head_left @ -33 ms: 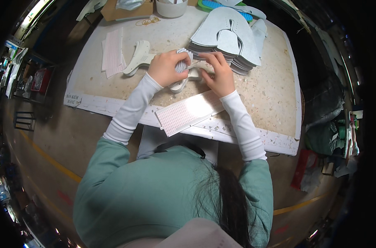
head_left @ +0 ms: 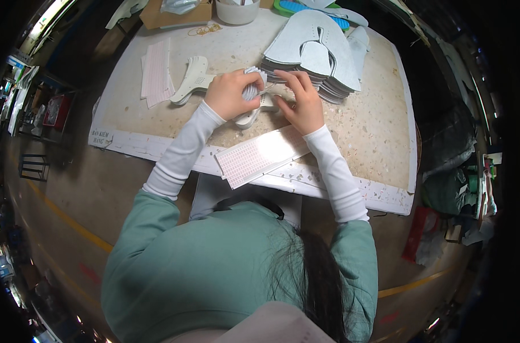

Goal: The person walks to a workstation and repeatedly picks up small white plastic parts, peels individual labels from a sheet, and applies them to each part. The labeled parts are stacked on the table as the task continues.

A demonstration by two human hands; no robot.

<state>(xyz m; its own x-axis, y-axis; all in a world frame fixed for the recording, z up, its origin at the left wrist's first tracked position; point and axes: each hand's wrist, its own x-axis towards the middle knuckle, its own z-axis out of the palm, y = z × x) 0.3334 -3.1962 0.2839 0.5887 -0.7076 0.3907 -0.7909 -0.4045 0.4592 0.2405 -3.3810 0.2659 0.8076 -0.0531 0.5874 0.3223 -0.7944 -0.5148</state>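
Observation:
My left hand (head_left: 232, 94) is closed round a bent bundle of thin, pale cut pieces (head_left: 253, 83); their edges fan out between thumb and fingers. To its right, my right hand (head_left: 303, 103) has thumb and fingers apart, close to the bundle, with nothing plainly held. Below the hands lie white, curved, perforated pieces (head_left: 247, 119), partly hidden by my left hand. A stack of similar perforated pieces (head_left: 190, 83) rests to the left. Nearer me is a set of label sheets (head_left: 260, 155) printed in pink rows.
A tall stack of pale grey, U-shaped shoe upper pieces (head_left: 311, 43) stands at the back right of the table (head_left: 380, 143). More pink-printed sheets (head_left: 156, 71) lie left. Along the back are a cardboard box (head_left: 177, 16), rubber bands (head_left: 205, 30) and a white tub (head_left: 237, 11).
The fingers of my right hand have shifted slightly beside the bundle. My left hand keeps its hold in the same place.

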